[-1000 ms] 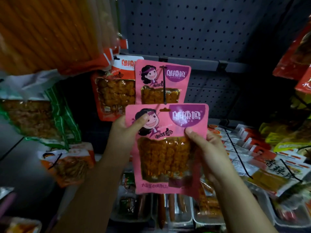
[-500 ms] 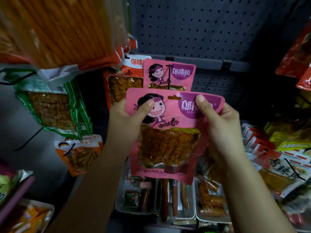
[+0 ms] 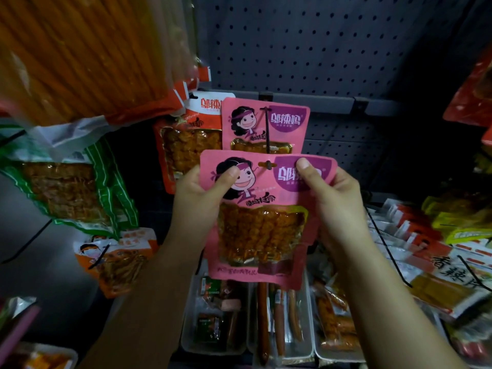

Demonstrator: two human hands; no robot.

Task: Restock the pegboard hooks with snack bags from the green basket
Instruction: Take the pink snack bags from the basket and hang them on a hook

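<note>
A pink snack bag (image 3: 262,230) with a cartoon face and a clear window of orange snacks is held upright in front of the pegboard (image 3: 306,43). My left hand (image 3: 197,203) pinches its upper left side, thumb on the face. My right hand (image 3: 335,201) pinches the upper right, thumb on the purple label. The tip of a black hook (image 3: 269,164) pokes through the bag's hang hole. An identical pink bag (image 3: 265,126) hangs behind on the same hook. The green basket is not in view.
An orange snack bag (image 3: 190,145) hangs left of the pink ones; a green-striped bag (image 3: 66,187) and a big orange pack (image 3: 80,54) hang further left. Clear trays of sausages (image 3: 279,326) lie below. More hooks with bags (image 3: 426,249) fill the right.
Both hands have lifted the pink bag toward the hook; my right thumb went from the bag's side to its top. The hook tip now shows through the hang hole.
</note>
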